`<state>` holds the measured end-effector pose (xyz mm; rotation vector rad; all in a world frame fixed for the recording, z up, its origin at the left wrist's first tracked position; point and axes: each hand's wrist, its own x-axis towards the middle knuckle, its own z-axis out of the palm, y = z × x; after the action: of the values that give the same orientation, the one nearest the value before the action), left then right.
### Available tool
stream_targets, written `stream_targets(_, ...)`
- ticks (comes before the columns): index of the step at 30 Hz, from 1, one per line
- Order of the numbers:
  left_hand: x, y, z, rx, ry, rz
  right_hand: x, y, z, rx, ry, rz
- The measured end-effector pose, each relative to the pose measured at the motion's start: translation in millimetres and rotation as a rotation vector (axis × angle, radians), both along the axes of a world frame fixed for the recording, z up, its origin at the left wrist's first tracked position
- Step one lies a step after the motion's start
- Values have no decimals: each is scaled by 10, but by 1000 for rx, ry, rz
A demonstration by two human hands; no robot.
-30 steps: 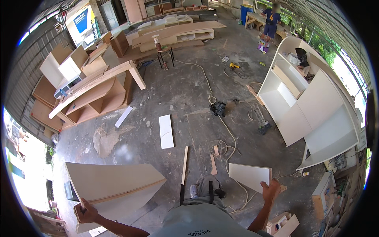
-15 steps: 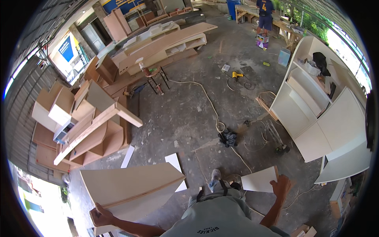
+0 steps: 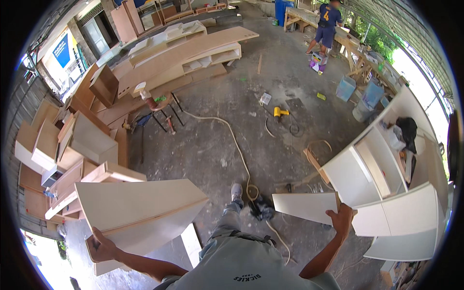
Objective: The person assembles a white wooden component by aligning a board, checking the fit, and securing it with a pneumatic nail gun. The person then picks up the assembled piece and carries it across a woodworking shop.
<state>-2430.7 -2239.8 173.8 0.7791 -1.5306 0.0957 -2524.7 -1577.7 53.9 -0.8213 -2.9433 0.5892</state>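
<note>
My left hand (image 3: pixel 102 246) is closed round the edge of a wide white panel piece (image 3: pixel 140 205), pale boards meeting along a wood-coloured edge. It is held off the floor at my left side. My right hand (image 3: pixel 342 218) grips the right end of a smaller white board (image 3: pixel 307 207), also raised, its plywood edge showing near my thumb. The fingers of both hands are partly hidden behind the boards. Between them, one of my shoes (image 3: pixel 236 192) is on the concrete floor beside a pale cable (image 3: pixel 237 145).
A white shelf cabinet (image 3: pixel 353 169) lies at right. Stacked wooden cabinet parts (image 3: pixel 77 150) stand at left. A stool (image 3: pixel 157 104), a yellow power tool (image 3: pixel 281 111) and a black plastic bag (image 3: pixel 262 209) are ahead. Another person (image 3: pixel 327 29) stands at a far workbench (image 3: pixel 348 41).
I have stepped forward, carrying both boards along. The stool, cable and cabinet appear nearer. The left panel now overlaps the stacked parts, and the far person has shifted stance.
</note>
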Motion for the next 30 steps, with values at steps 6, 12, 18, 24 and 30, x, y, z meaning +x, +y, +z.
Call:
stream_targets(6,-1915,-72,-121,-31,-51,-134,-1330,-106,-96,90,108,-137)
stream_targets(12,-3815,101,163,-30,-52,-311,-2747,-228,-6,-73,129,-292)
stream_targets(18,-5696,446,178,-54,22,-475,-4144,71,-507,42,27,-340)
stream_targets(24,-7429,831,308,-136,67,-416,-5727,574,-516,81,19,-230)
stream_targets(30,-9173,1171,453,-47,169,-437,-7453,940,-327,62,-11,-192)
